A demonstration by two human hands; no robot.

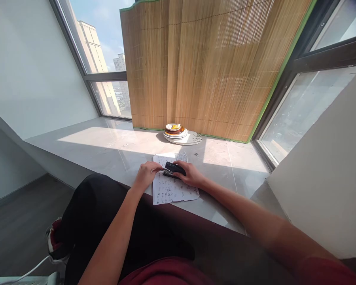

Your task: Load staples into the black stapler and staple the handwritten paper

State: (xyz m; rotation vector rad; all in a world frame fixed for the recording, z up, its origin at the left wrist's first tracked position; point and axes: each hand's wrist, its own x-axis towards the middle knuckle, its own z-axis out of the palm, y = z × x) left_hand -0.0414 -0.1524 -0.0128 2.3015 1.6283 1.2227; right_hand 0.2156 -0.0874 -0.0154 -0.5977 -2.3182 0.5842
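Note:
A black stapler (175,168) lies over a handwritten sheet of paper (175,193) on the window ledge, its top arm lifted away from its base. My right hand (190,175) is wrapped around the stapler's rear end. At the stapler's front, my left hand (147,174) pinches a thin metal strip (163,170) between thumb and fingers. Whether that strip is loose or part of the stapler is too small to tell. The sheet has uneven, torn-looking edges, and a densely marked patch (181,156) shows at its far side.
Behind the paper, a stack of plates (175,134) stands on a pale oval board (194,137). Small dark bits (196,154) lie on the ledge (222,174). A bamboo blind (195,75) hangs behind; a white wall (320,182) rises at right.

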